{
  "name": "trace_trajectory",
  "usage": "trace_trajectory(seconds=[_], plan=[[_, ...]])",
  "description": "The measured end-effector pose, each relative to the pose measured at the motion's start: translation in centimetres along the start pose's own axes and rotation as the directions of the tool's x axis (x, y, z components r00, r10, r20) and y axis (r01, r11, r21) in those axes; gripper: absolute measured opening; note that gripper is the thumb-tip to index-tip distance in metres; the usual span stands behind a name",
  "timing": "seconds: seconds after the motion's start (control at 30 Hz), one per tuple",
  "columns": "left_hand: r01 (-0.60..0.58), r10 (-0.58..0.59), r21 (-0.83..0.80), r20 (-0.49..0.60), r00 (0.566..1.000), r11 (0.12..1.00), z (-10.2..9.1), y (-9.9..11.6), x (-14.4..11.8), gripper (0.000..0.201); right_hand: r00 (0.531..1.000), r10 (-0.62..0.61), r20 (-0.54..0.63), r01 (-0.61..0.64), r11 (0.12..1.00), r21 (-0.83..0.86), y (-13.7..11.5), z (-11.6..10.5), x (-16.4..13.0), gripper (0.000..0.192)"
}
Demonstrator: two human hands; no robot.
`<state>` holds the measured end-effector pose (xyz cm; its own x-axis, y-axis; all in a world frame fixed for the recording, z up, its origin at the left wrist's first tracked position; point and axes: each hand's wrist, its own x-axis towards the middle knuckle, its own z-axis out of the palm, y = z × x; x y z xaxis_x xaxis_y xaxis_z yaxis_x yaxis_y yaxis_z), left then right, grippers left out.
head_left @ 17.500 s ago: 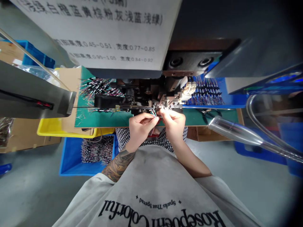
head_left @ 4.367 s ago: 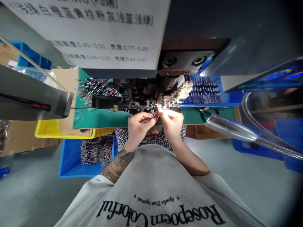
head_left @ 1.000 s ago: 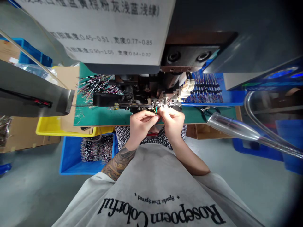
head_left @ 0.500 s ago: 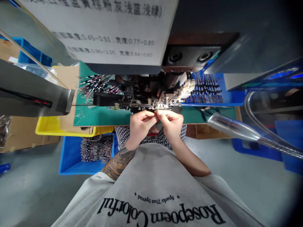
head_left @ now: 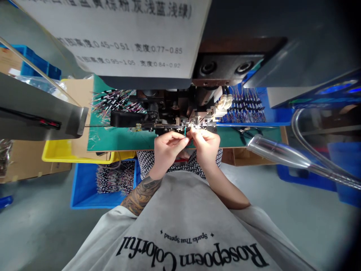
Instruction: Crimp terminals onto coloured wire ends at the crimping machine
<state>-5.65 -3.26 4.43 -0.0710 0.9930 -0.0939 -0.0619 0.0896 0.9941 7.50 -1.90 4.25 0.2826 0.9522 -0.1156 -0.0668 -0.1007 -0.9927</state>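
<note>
My left hand [head_left: 167, 149] and my right hand [head_left: 206, 146] meet at the front of a crimping machine [head_left: 175, 113] on a green mat [head_left: 121, 138]. Between the fingertips of both hands I pinch thin coloured wires [head_left: 185, 131], a teal one sticking up toward the machine's jaw. The rest of the cable is hidden under my hands. A strip of terminals [head_left: 118, 126] runs in from the left to the machine's head.
A heap of cut cables [head_left: 113, 101] lies on the mat's back left; more lie in a blue tray [head_left: 251, 107] at right and a blue bin [head_left: 113, 182] on the floor. A yellow bin [head_left: 60, 152], a gooseneck lamp [head_left: 276, 154] and pliers [head_left: 244, 133] stand nearby.
My hands stayed at the machine's jaw. The fingers shifted slightly, and a teal wire now stands up between them where a yellow-green one showed before.
</note>
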Motion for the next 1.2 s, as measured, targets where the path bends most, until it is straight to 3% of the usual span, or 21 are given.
trace_trajectory(seconds=[0.43,0.67,0.83,1.03,1.2], plan=[[0.031,-0.03,0.019,-0.002,1.0,0.999,0.4,0.9,0.1,0.019,0.995,-0.002,0.1,0.001,1.0,0.011,0.0,-0.3,-0.5,0.025],[0.019,-0.02,0.022,0.017,1.0,1.0,0.5,1.0,-0.1,0.022,0.999,0.002,0.052,-0.008,0.994,0.107,-0.1,-0.3,-0.3,0.026],[-0.044,0.043,0.058,0.011,0.999,0.997,0.2,0.4,0.0,0.019,0.998,0.013,0.063,-0.015,1.0,0.025,-0.2,-0.3,0.1,0.032],[0.005,-0.004,0.017,-0.016,1.0,1.0,0.2,0.0,0.1,0.018,0.998,0.061,0.034,-0.063,0.997,0.054,-0.1,-0.1,0.0,0.03],[0.034,-0.034,0.027,-0.011,0.999,0.999,0.5,0.8,0.1,0.017,0.997,0.012,0.076,-0.015,0.999,0.044,-0.1,-0.2,-0.3,0.028]])
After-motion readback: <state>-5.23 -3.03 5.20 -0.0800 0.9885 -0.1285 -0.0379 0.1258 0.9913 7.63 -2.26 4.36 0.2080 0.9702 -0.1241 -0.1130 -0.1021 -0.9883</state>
